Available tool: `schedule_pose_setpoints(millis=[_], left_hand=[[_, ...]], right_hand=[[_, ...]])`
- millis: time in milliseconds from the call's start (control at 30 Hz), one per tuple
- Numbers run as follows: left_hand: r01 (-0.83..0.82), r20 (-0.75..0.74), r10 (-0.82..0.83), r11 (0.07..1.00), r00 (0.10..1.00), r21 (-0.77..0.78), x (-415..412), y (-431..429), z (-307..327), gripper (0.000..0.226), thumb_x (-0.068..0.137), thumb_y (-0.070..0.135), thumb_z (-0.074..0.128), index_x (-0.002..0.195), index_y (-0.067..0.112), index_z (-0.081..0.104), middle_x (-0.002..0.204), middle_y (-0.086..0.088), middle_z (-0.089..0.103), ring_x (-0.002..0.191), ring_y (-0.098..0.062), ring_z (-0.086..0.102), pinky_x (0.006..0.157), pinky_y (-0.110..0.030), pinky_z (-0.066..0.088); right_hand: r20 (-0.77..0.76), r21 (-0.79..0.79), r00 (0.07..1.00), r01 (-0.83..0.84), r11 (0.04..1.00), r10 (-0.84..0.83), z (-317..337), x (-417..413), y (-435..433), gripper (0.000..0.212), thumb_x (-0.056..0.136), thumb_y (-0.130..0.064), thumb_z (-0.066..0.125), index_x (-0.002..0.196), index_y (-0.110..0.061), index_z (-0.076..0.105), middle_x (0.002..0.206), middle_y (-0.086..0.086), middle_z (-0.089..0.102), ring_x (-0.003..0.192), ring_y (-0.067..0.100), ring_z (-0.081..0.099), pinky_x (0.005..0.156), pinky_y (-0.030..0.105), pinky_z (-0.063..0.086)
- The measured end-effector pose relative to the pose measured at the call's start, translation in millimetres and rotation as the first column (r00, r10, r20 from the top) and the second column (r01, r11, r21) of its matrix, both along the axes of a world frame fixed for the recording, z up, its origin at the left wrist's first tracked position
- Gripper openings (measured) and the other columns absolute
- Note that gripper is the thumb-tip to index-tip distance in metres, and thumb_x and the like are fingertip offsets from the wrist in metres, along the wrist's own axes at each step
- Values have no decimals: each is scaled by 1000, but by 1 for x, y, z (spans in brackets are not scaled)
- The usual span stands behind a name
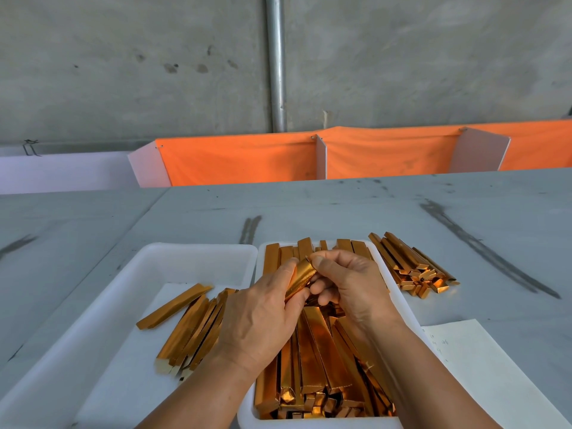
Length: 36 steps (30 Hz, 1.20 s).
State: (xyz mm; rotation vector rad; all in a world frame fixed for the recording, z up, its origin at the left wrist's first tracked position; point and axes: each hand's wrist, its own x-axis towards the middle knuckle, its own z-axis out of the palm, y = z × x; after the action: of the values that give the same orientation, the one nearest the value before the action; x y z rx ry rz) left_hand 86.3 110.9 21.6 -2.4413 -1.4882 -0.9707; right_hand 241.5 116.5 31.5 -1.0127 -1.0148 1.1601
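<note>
Two grips meet above the far half of the right-hand tray (pixel 309 424), both closed on a single gold foil strip (pixel 301 278). The left grip (pixel 263 308) pinches the strip's nearer end between thumb and fingers. The right grip (pixel 349 286) pinches the farther end, thumb on top and the other fingers curled beneath. The strip is held clear of the tray's contents and curves between the two grips. Beneath them, a dense stack of gold strips (pixel 322 354) fills that tray lengthwise. The left-hand tray (pixel 198 249), set just beside it, holds a smaller fan of strips (pixel 188 332). A third pile (pixel 411 267) lies on the grey worktop (pixel 371 209) just right of the trays, and a handwritten sheet of paper (pixel 476 360) lies nearer the person. Behind are an orange cloth (pixel 241 159) and a metal pipe (pixel 276 63).
</note>
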Motion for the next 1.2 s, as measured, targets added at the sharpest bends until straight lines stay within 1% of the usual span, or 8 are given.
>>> schedule_pose_setpoints(millis=[133,267,433,500,700,1000,1200], left_hand=[[4,-6,-4,1000,1000,-12,-1,0,0,49,94,51,48,136,26,48,96,8,69,75,-8,67,57,-16,46],[9,-3,-9,1000,1000,-6,-1,0,-1,50,94,53,43,137,27,47,97,9,69,75,-7,67,58,-13,43],[9,6,-9,1000,1000,-14,-1,0,0,51,94,53,44,137,26,47,99,7,69,77,-9,68,60,-19,52],[11,-1,-11,1000,1000,-16,-1,0,0,51,94,53,44,138,27,46,98,7,69,77,-8,67,60,-19,52],[-13,-31,12,1000,999,-29,-1,-1,1,47,91,47,57,132,24,53,90,6,70,68,-9,67,53,-20,50],[10,-21,-10,1000,1000,-28,-1,0,-1,51,94,53,46,138,28,45,100,8,69,78,-8,67,62,-21,54],[23,-10,-23,999,1000,-32,-1,1,-3,50,95,54,45,137,29,44,99,8,69,77,-8,67,63,-24,56]], right_hand=[[-42,-16,999,-8,1000,7,1,0,0,9,92,-11,67,91,-4,73,66,16,67,43,16,56,42,21,48],[-70,-29,997,-17,999,14,2,1,-1,10,91,-11,67,92,-3,72,67,17,66,43,16,57,41,21,48],[-33,-30,999,-8,1000,7,3,0,-1,9,92,-9,66,88,-5,72,65,17,66,42,16,57,41,20,48],[-20,-34,1000,-8,999,7,3,0,-1,9,93,-8,65,88,-5,72,64,17,66,43,16,57,41,20,48],[-19,-58,1000,-11,998,10,6,0,-2,8,93,-5,64,90,-4,71,62,15,66,43,16,58,42,20,50],[6,-77,1000,-25,997,26,10,2,-4,9,92,-3,64,90,-7,72,65,15,70,47,15,65,44,19,52],[10,-105,999,-30,994,31,12,3,-4,9,92,-2,63,90,-5,71,67,16,71,49,16,67,44,19,53]])
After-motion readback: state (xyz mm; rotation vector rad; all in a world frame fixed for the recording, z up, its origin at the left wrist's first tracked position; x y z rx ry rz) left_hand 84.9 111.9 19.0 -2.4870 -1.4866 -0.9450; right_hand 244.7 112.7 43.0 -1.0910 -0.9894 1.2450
